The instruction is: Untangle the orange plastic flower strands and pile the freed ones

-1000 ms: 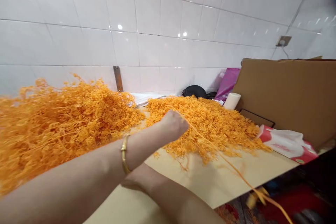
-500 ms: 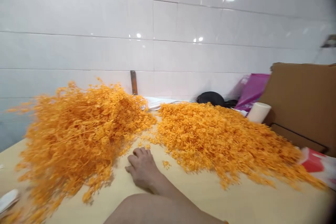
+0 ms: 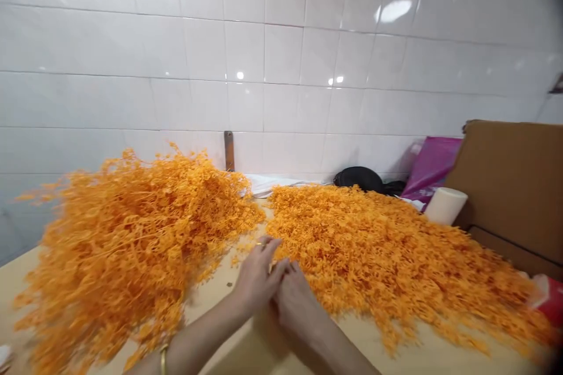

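Observation:
Over the gap between two heaps of orange dried flower sprigs, my two hands meet. My left hand (image 3: 256,277) reaches in from the lower left, a gold bracelet on its wrist. Its index finger and thumb are apart, and the thumb touches my right hand (image 3: 295,296). The right hand is closed, its fingers curled; whatever may be in them is hidden. Just beyond the fingertips begins the right heap of orange sprigs (image 3: 373,240). Taller and looser, the left heap of orange sprigs (image 3: 145,234) lies left of my left hand, apart from it.
White wall tiles (image 3: 285,105) rise behind the table (image 3: 211,299). Along the wall stand a rusty metal strip (image 3: 229,152), a black pouch (image 3: 358,178) and a purple bag (image 3: 433,167). At right are a white roll (image 3: 446,206) and a cardboard box (image 3: 510,181).
My right hand has moved right from the table beside the left heap. My left hand has come forward to meet it. The view has tilted up slightly; both heaps look much the same.

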Motion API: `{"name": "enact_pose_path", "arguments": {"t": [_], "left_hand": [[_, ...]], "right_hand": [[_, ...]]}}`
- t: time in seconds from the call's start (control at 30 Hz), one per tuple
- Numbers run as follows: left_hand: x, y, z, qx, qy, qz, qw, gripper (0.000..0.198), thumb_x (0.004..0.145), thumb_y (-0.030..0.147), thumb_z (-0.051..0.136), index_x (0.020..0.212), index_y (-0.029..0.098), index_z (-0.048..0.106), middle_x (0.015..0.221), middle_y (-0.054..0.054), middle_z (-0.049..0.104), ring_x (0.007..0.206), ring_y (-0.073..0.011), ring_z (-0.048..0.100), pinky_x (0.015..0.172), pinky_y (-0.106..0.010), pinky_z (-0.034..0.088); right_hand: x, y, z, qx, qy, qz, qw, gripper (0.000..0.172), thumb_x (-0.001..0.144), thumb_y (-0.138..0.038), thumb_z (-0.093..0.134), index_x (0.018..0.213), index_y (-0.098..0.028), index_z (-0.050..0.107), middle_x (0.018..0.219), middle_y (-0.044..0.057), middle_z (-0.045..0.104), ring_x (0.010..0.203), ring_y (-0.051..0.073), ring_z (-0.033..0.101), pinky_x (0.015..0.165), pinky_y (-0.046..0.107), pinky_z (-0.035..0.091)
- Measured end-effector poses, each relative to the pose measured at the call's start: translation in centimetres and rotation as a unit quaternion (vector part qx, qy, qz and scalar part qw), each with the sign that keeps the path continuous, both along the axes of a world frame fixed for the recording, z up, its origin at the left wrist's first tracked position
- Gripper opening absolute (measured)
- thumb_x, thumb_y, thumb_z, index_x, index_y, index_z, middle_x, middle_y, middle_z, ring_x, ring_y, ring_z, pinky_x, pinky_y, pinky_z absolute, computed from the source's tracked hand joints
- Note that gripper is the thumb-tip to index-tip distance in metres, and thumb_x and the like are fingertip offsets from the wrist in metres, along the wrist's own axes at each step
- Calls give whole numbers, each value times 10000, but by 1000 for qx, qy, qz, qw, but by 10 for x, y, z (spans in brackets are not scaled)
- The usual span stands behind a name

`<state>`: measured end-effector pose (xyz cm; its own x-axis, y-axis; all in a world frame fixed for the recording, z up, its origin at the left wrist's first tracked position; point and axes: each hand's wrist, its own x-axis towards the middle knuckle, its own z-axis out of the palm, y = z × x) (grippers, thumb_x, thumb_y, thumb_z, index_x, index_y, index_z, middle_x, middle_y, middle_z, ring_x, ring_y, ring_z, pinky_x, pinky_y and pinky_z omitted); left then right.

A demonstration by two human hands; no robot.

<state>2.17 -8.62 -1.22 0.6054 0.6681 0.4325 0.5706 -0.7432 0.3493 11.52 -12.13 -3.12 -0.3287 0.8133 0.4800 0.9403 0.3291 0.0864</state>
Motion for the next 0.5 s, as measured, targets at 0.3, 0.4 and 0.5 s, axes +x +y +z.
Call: {"name": "enact_pose_path", "arguments": {"t": [0.3,0.4,0.5], "left_hand": [[35,21,-41,-182,99,109,972,1201,338,692,559,1325,240,45,1382,-122,-100,1193,-393,-137,965,-488,87],[65,38,-44,-168,108,131,971,1161,363,625,590,1322,262,44,1381,-111,-118,1184,-413,-137,955,-502,47],[90,62,-46,-148,113,137,973,1109,410,539,608,1320,270,34,1384,-128,-85,1196,-422,-84,948,-499,51]], "right_hand": [[146,-43,-11,200,23,-384,901,630,710,-547,410,1239,-211,346,1248,187,282,1115,413,260,760,575,285],[176,-35,-42,172,34,-421,890,676,687,-601,378,1266,-264,292,1231,192,295,1059,450,317,654,580,323],[192,-17,-58,133,50,-441,886,678,695,-615,336,1279,-280,262,1226,196,298,1047,456,331,648,574,319]]}}
